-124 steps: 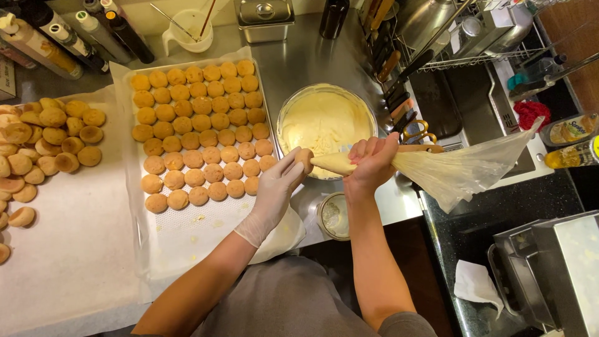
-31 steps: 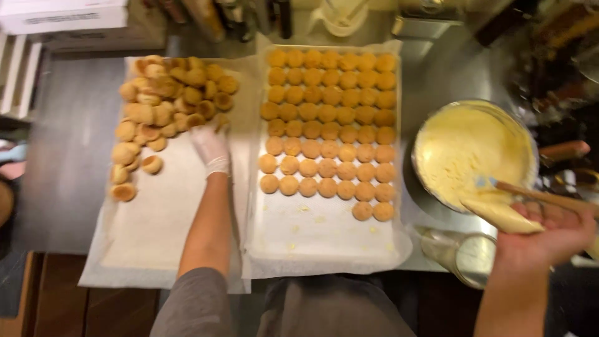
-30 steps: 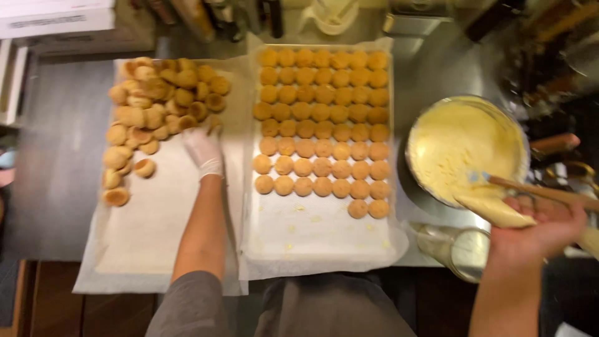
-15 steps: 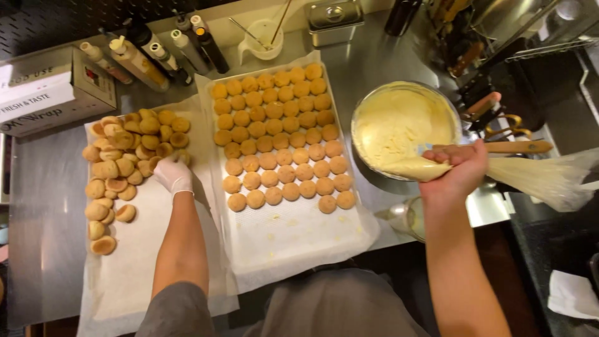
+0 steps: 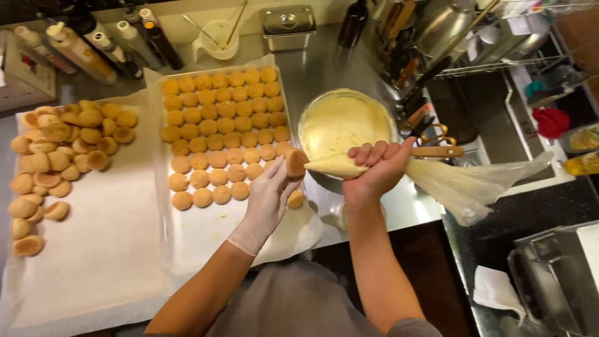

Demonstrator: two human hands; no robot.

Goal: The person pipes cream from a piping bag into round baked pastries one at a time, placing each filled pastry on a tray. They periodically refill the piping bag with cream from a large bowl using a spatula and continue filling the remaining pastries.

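At frame centre, the gloved left hand [image 5: 269, 198] grips a puff shell [image 5: 295, 163]; the bare right hand [image 5: 377, 167] squeezes a cream-filled piping bag [image 5: 340, 165], best with tip seated, pressure gentle.

The tray [image 5: 206, 249] lay on the bench [image 5: 324, 62], with rows of shells [image 5: 218, 125] on its far half. Left of the tray a sheet [image 5: 93, 249] carried a heap of shells [image 5: 59, 156]. Right of the tray stood the bowl [image 5: 346, 122]. Behind the tray stood bottles [image 5: 106, 43], a cup [image 5: 218, 37] and a lidded tin [image 5: 288, 26]. Over the tray's right edge the left hand [image 5: 268, 200] held one shell [image 5: 296, 163], the bag [image 5: 399, 171] tip touching it; the right hand [image 5: 377, 168] gripped the bag before the bowl.
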